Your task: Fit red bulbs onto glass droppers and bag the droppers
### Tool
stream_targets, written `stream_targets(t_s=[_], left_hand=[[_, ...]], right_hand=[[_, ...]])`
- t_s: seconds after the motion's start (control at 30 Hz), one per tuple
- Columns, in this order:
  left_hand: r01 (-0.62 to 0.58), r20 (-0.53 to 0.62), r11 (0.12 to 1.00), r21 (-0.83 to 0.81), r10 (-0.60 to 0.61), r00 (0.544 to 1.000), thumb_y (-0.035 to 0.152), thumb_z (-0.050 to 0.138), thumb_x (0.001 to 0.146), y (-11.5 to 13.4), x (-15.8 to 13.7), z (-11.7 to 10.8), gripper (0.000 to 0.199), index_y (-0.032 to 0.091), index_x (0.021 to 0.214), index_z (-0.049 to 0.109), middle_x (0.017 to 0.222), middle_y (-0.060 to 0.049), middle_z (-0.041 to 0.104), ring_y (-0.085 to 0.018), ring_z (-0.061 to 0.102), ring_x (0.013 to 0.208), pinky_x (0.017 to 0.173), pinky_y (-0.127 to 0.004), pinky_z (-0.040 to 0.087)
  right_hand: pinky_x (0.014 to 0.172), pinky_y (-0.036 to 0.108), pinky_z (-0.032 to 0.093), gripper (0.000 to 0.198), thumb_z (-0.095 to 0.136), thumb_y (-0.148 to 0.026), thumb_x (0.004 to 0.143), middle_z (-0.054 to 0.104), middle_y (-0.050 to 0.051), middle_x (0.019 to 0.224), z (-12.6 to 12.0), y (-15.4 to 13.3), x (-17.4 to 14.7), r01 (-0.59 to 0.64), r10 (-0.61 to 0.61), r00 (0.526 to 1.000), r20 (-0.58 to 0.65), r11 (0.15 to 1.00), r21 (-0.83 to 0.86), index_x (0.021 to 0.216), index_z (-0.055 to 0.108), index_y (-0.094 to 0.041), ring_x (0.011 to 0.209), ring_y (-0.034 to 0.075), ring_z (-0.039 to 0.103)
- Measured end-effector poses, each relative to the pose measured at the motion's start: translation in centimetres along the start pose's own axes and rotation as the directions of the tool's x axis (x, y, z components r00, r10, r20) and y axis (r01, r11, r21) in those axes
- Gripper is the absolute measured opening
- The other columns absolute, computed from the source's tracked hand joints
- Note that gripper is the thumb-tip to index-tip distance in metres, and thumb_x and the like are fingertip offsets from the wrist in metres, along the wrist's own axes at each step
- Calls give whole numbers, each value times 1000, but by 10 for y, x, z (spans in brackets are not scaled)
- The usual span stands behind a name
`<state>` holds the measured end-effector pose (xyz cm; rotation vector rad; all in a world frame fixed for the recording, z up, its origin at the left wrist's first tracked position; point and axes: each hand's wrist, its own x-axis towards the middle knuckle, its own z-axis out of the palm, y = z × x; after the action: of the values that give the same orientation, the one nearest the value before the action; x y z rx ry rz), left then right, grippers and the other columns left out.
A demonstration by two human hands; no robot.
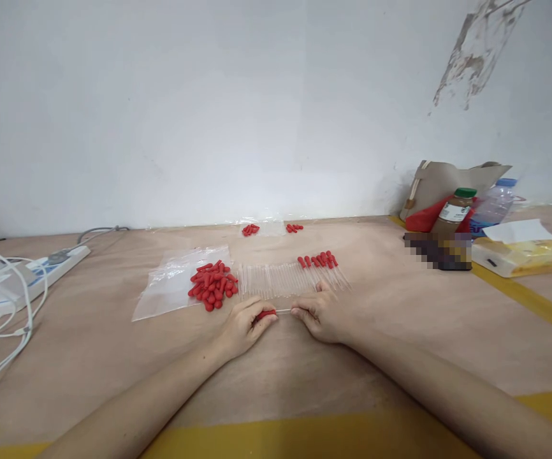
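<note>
My left hand (246, 326) pinches a red rubber bulb (266, 314), its open end facing right. From the other side my right hand (322, 315) grips a thin glass dropper tube (283, 311), whose left end meets the bulb. How deep the tube sits in the bulb I cannot tell. Just beyond my hands lies a row of clear dropper tubes (269, 280). At its right end several tubes carry red bulbs (322, 259). A heap of loose red bulbs (212, 285) rests left of the row, partly on a clear plastic bag (171, 284).
Two small groups of red bulbs (250, 230) lie near the wall on clear plastic. A power strip (60, 261) with white cables (27, 312) is at left. At right stand a bag (457, 178), a green-capped bottle (452, 213), a water bottle (493, 207) and a yellow-white packet (519, 255).
</note>
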<state>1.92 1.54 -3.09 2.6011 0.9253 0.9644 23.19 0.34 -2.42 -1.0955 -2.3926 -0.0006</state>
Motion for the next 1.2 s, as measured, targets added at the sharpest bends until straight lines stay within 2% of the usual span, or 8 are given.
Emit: stream_targets(t_s=[0.3,0.53,0.63,0.7,0.8,0.87,1.03,1.2], left_hand=[[-39,43,998,-50,41,998,23,45,86,1,-1,3,14,16,86,58,80,-4,59,-14,54,72,65,-24,43],[16,-6,1000,-18,-16,1000,25,48,85,0,4,-5,16,18,95,59,84,-4,60,-14,55,73,66,-25,43],[101,-19,995,-16,-101,995,28,52,82,-1,2,-7,28,21,109,52,86,-3,58,-12,53,66,63,-25,44],[140,-9,990,-26,-140,990,26,53,81,-1,1,-6,32,21,112,49,86,-2,56,-11,50,60,60,-24,44],[133,32,991,-30,-132,991,23,53,80,-1,0,-6,30,21,109,50,85,-1,55,-10,49,59,60,-24,43],[116,61,993,-28,-114,992,22,52,80,0,0,-6,29,21,109,51,86,-2,55,-11,50,62,61,-24,43],[105,85,994,-12,-104,991,23,50,81,1,1,-7,24,20,104,54,82,-3,54,-12,50,64,62,-25,42],[73,94,997,-6,-72,993,23,49,82,1,1,-8,20,19,99,57,78,-2,53,-12,50,64,61,-25,42]], right_hand=[[69,28,25,27,40,-24,85,62,-1,64,-1,-12,3,-75,73,993,98,997,17,66,58,-17,57,10,46],[72,30,24,23,42,-28,84,62,4,77,-10,-13,7,3,4,998,68,995,-104,81,64,-20,74,14,51],[68,27,27,22,45,-27,81,62,3,74,-16,-2,7,-94,100,992,80,993,-78,75,64,-19,71,14,52],[61,24,30,25,43,-29,81,63,2,70,-20,13,10,-299,299,953,54,954,-7,72,64,-18,64,12,52],[52,22,29,31,41,-35,80,60,1,60,-27,41,18,-621,621,783,-24,784,19,63,61,-17,56,12,52],[53,23,29,34,42,-37,77,58,2,56,-30,56,25,-713,709,702,-70,699,-56,56,59,-17,55,14,52],[69,31,33,32,42,-36,76,61,7,64,-21,70,37,-762,759,639,-121,604,-236,61,62,-16,66,19,57],[77,42,30,32,39,-33,79,63,13,78,-12,69,35,-738,749,653,-109,598,-312,76,64,-14,79,26,58]])
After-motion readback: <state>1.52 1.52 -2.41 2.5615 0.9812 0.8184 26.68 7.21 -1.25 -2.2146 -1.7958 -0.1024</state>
